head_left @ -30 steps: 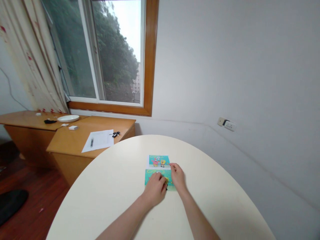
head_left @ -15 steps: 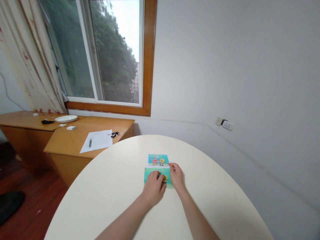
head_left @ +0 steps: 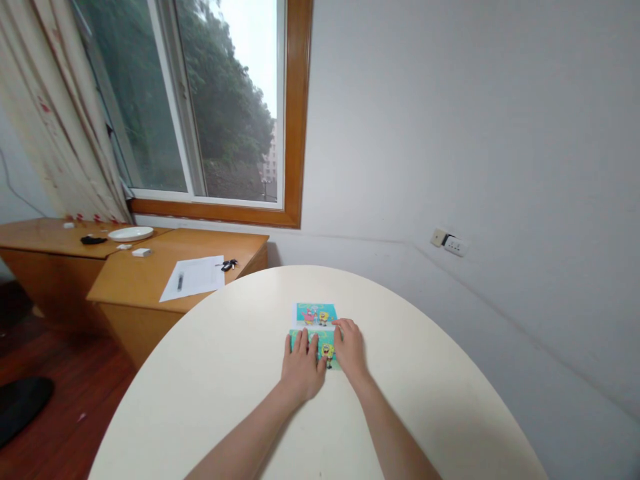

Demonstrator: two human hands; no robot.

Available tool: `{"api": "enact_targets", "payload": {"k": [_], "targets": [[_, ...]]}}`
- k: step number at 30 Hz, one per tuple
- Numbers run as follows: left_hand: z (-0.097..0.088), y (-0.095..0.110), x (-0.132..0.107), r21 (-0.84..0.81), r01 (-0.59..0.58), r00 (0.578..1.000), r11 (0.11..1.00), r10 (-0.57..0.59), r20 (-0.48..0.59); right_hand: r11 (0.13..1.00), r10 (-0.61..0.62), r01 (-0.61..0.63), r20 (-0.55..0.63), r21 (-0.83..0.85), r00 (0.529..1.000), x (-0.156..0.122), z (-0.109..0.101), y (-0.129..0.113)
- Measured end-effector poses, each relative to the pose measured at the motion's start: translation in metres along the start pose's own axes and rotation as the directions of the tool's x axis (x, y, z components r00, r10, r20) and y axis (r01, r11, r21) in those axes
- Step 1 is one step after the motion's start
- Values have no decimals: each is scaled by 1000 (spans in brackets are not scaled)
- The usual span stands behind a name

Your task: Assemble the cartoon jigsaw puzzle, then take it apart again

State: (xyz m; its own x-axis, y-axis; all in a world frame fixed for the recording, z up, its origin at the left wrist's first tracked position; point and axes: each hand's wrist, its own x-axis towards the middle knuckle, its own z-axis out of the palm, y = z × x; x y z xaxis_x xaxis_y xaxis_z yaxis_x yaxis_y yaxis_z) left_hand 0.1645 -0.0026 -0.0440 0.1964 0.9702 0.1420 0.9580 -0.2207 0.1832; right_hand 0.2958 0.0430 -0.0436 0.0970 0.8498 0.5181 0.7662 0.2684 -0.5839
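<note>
Both bare forearms enter from the bottom edge of the frame and reach over a cream round-edged table [head_left: 425, 387]. The left hand [head_left: 301, 372] lies palm down just below the middle, its fingers extended and slightly spread, unclenched, over the left part of a turquoise SpongeBob picture [head_left: 328, 351]. The thumb points toward the yellow SpongeBob figure, which shows between the two hands. The right hand [head_left: 351, 348] rests along the right edge of the same picture, fingers bent inward toward the left; whether they pinch that edge or merely lie against it, one cannot tell. Its index fingertip comes near the lower right corner of a second SpongeBob picture [head_left: 315, 313], white-bordered at the left, which lies directly above the first, in the lower centre of the frame.

At the lower left, a black rounded object [head_left: 23, 407] stands on the reddish wooden floor [head_left: 80, 373]. Beyond the table, at middle left, a brown wooden desk [head_left: 135, 283] carries a printed white sheet [head_left: 203, 275] with a dark pen-like item [head_left: 180, 281] on it, a bunch of keys [head_left: 229, 265] at the sheet's right corner, a small white box [head_left: 141, 253] and a white plate [head_left: 131, 233]. A wood-framed window [head_left: 293, 133] fills the upper left, with trees outside
</note>
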Motion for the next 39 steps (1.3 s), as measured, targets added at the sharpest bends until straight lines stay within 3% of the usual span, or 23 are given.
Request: {"api": "enact_targets", "payload": {"k": [6, 13, 23, 29, 39], "targets": [[1, -2, 7, 3, 11, 1000, 1000, -11, 19, 955, -110, 149, 162, -255, 981, -10, -3, -23], [-8, -2, 23, 18, -32, 997, 999, 30, 76, 928, -135, 210, 249, -306, 959, -12, 4, -22], [2, -5, 42, 4, -24, 999, 1000, 24, 23, 939, 35, 110, 408, -326, 912, -11, 13, -16], [0, -7, 39, 13, -11, 998, 1000, 11, -58, 935, 58, 101, 427, -339, 902, -9, 11, -19], [0, -12, 24, 4, 45, 983, 999, -44, -181, 907, 4, 135, 329, -398, 944, -20, 2, -26]]}}
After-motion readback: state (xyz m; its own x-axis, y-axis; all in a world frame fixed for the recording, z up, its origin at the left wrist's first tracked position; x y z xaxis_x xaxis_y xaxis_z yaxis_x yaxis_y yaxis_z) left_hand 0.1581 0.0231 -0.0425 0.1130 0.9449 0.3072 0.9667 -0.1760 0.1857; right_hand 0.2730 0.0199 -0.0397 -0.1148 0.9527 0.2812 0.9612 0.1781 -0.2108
